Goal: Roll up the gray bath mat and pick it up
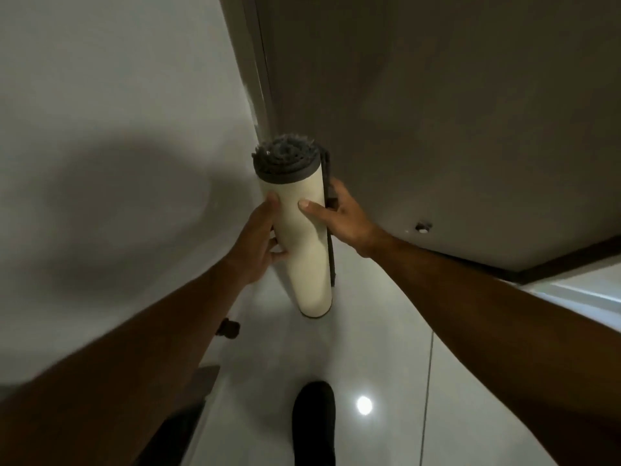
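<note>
The gray bath mat [299, 237] is rolled into a tight upright tube, its cream backing outward and its gray pile showing as a spiral at the top end. It hangs in the air above the floor, tilted slightly. My left hand [258, 243] wraps the roll's left side at mid-height. My right hand [336, 213] grips the right side a little higher, thumb across the front and fingers behind the dark edge strip.
A white wall [117, 129] stands at the left and a gray-brown door [437, 112] at the right, meeting just behind the roll. Below is glossy white tiled floor [369, 348]. A dark shoe [314, 425] shows at the bottom, and a small doorstop [230, 327] by the wall.
</note>
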`<action>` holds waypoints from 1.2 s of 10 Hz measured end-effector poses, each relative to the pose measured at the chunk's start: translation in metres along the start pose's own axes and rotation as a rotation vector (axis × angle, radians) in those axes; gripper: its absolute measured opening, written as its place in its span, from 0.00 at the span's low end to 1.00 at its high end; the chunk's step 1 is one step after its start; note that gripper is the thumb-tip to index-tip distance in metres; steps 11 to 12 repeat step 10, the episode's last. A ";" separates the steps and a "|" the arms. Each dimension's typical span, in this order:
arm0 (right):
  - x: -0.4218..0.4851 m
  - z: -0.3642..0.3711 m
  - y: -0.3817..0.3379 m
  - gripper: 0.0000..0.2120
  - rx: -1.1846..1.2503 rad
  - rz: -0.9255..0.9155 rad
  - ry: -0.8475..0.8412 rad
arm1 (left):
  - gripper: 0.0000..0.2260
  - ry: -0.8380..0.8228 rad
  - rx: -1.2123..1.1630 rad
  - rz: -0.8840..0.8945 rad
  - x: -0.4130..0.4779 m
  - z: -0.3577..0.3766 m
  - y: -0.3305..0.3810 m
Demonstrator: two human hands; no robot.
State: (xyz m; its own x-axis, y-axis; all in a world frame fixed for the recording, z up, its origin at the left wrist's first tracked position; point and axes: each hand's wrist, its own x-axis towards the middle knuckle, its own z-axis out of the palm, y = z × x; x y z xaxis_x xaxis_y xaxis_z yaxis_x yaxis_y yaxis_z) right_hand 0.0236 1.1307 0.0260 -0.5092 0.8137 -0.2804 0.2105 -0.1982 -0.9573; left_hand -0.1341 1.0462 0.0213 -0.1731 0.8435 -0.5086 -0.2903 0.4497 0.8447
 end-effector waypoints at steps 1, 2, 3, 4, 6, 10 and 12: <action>0.050 0.005 0.001 0.33 0.001 0.020 -0.029 | 0.28 0.029 -0.048 -0.012 0.046 -0.015 0.005; 0.093 0.013 0.011 0.26 -0.020 0.017 -0.106 | 0.36 0.097 -0.124 -0.036 0.089 -0.028 -0.003; 0.123 0.030 0.016 0.27 -0.075 0.046 -0.097 | 0.35 0.189 -0.189 -0.096 0.121 -0.040 -0.012; 0.145 0.033 0.018 0.29 -0.145 0.024 -0.071 | 0.30 0.220 -0.188 -0.047 0.138 -0.038 -0.009; 0.158 0.018 0.016 0.41 -0.292 0.157 -0.168 | 0.32 0.473 -0.168 -0.024 0.142 -0.019 -0.004; 0.033 -0.062 -0.082 0.35 -0.074 0.208 -0.011 | 0.13 0.442 0.656 0.744 0.046 0.045 0.077; 0.033 -0.062 -0.082 0.35 -0.074 0.208 -0.011 | 0.13 0.442 0.656 0.744 0.046 0.045 0.077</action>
